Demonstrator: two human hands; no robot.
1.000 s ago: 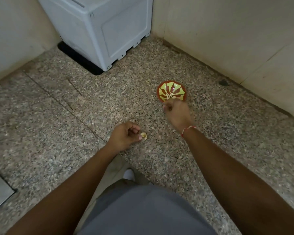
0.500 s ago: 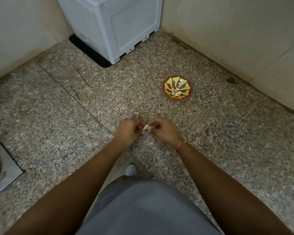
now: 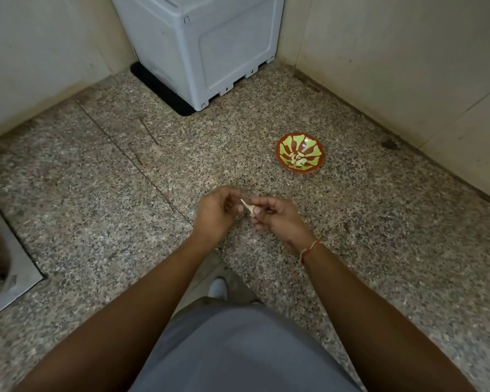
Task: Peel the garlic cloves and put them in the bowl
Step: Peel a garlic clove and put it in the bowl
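Left hand: the left hand [image 3: 215, 210] hovers above the speckled granite counter [image 3: 96, 210], fingers curled inward with the tips brought close to the small pale garlic clove [image 3: 249, 208]; whether they actually touch it I cannot tell.
Right hand: the right hand [image 3: 277, 219] has its fingers curled and pinches the clove at the fingertips, with a thin pale sliver of skin sticking up and left from it towards the left hand.
Garlic clove: held in the air between the two hands, well short of the bowl.
Bowl: a small round red bowl with a green leaf-like pattern [image 3: 300, 157] sits on the counter beyond the right hand, apart from both hands; a little heap of pale peeled cloves [image 3: 297, 159] lies in its middle.
Wrist: a thin red and white thread band [image 3: 309, 249] circles the right wrist.
Corner: a pale grey plastic box-shaped appliance [image 3: 210, 43] stands at the back on a black mat, against cream walls.
Far left: the edge of a steel sink [image 3: 9, 290] shows.
Below: grey clothing [image 3: 238, 349] fills the bottom of the view.
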